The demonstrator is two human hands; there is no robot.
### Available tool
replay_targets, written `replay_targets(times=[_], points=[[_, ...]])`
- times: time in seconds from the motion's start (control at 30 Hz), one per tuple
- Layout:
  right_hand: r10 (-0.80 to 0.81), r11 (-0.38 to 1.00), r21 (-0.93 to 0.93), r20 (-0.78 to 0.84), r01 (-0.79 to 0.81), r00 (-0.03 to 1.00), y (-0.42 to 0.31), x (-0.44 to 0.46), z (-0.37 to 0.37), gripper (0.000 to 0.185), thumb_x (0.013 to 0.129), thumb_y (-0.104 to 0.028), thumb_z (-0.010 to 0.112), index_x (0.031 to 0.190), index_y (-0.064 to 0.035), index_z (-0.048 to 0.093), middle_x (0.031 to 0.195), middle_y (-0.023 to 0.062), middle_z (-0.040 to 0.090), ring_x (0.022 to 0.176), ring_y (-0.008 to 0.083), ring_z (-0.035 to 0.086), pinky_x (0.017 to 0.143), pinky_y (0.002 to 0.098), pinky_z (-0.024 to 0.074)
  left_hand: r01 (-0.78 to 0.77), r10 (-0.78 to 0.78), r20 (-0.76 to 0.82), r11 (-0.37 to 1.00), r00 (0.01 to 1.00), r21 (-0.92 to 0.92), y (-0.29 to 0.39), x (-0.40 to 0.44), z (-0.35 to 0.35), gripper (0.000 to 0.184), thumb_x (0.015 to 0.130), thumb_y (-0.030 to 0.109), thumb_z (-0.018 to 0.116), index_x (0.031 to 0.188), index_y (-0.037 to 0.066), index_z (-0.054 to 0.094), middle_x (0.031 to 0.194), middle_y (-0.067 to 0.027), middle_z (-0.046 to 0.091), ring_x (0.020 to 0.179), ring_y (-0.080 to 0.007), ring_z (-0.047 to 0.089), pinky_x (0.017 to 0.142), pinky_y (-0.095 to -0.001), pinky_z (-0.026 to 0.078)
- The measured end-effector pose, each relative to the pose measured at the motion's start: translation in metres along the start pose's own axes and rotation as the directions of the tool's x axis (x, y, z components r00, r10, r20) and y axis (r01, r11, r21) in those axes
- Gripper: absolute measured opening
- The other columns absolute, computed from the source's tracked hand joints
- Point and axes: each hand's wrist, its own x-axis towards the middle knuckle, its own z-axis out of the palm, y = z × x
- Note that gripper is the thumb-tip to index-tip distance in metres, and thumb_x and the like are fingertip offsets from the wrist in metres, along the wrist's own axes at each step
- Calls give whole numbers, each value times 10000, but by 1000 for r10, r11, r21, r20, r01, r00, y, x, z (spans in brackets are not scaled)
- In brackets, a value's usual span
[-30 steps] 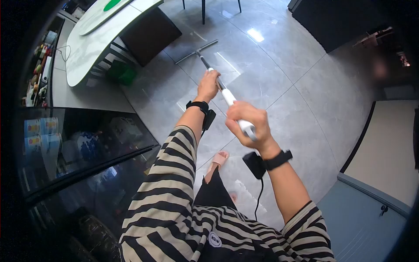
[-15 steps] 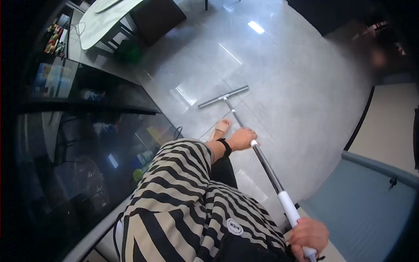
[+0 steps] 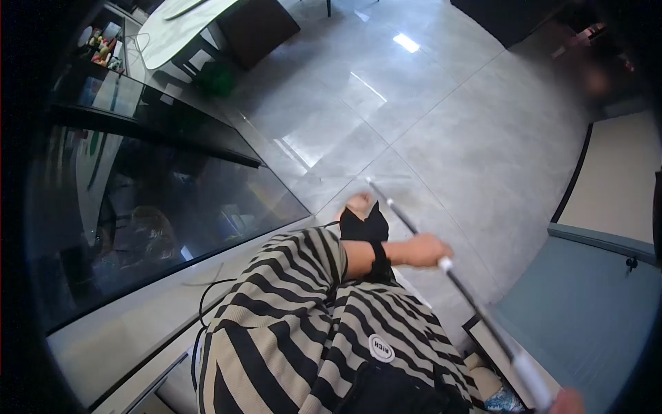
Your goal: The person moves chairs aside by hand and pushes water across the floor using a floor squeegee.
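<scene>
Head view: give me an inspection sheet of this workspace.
Surface: grey tiled floor, shiny, with light reflections.
Job's things: long-handled floor tool, its crossbar head blurred near a foot.
Clutter: small assorted items at upper left, too small to name.
Hands: left hand, fingers wrapped round the tool; right hand at the white grip, partly cut off, hold unclear.
Cables: black cable curving beside the striped shirt.
Surroundings: dark glass panel at left, white tabletop at upper left, blue-grey panel at right.

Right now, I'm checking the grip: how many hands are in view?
2: the left hand around the pole, and the right hand at its white handle, blurred and mostly cut off by the bottom edge.
</scene>
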Motion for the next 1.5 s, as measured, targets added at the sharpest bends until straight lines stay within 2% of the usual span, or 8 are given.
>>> replay_targets(times=[0.5,0.73,1.07,1.17,1.27,1.33,1.37,1.5], points=[[-83,972,237,339,0,937,252,197,253,111,659,26,644,756,-12,607,827,114,655,910,321,634,803,385,505,884,-704,-564,454,432,111,-295,-132,-225,173,720,63,593,889,86,565,952,-114,579,976,-312,540,808,-397,460],[-72,993,114,436,24,897,212,158,220,69,644,-12,600,711,-28,607,762,111,641,802,288,647,755,362,515,609,-651,-186,517,736,602,-257,-138,-188,117,736,210,608,822,131,617,889,-73,630,863,-255,613,742,-471,458],[189,959,111,441,-262,877,50,63,64,220,795,-144,621,681,44,598,638,195,610,587,287,622,625,430,546,390,-375,-113,904,920,175,-63,-60,10,203,713,238,642,682,70,532,656,-127,577,664,-341,592,620,-450,471],[-111,988,134,225,82,968,40,38,30,156,763,-53,581,628,24,572,568,148,581,536,269,601,611,409,541,141,-137,-36,979,990,151,-18,-34,-5,184,670,221,659,681,91,530,650,-103,578,684,-305,598,712,-445,458],[856,515,-474,329,-714,399,-34,31,-53,151,727,-8,542,577,4,531,574,147,571,511,259,581,521,387,517,33,-31,-19,987,999,159,-20,0,-15,180,654,216,666,675,106,525,644,-89,575,713,-277,603,816,-444,443],[446,842,-328,-27,-429,895,22,37,0,157,715,-166,608,672,-18,578,667,129,614,640,291,626,661,391,521,104,-109,11,973,994,206,-35,14,-30,178,646,211,669,673,114,523,653,-79,576,734,-265,603,867,-460,422],[126,921,-335,-225,-198,966,53,45,25,220,709,-245,641,719,-30,601,713,120,636,704,307,648,731,394,524,151,-165,30,953,986,262,-57,20,-49,175,644,208,671,672,117,523,665,-74,579,743,-263,602,879,-474,409],[269,940,-212,-20,-267,963,104,99,61,158,648,-159,713,736,-52,637,771,111,674,802,276,674,740,336,520,284,-260,-120,916,958,283,-147,46,-109,128,641,179,664,697,133,559,713,-60,588,754,-270,595,805,-531,387]])
